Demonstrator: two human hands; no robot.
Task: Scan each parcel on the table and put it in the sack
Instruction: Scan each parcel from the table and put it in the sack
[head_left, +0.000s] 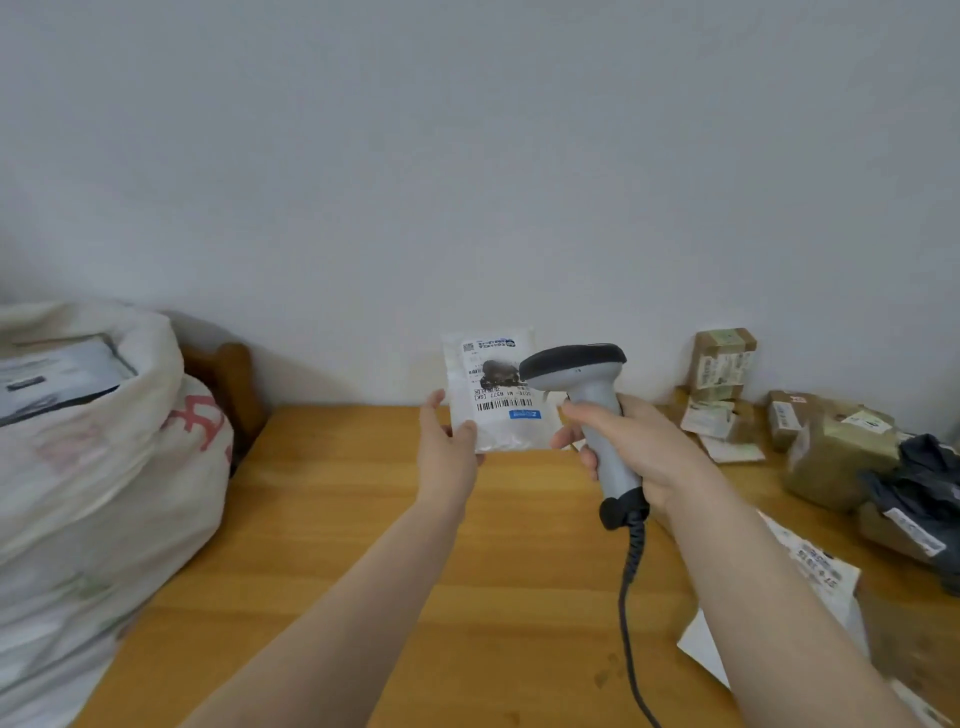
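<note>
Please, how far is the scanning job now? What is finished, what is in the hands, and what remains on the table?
Done: the sack already holds at least one flat parcel. In hand: the left hand holds a white parcel, and the right hand grips the scanner close to its label. Left: brown boxes, a dark bag and a white mailer lie on the table.

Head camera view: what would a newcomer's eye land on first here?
At centre, the left hand holds up a white parcel, label facing the camera, while the right hand grips a grey scanner close by it. A bulging white sack stands left of the wooden table; brown parcels are heaped at its right.
</note>
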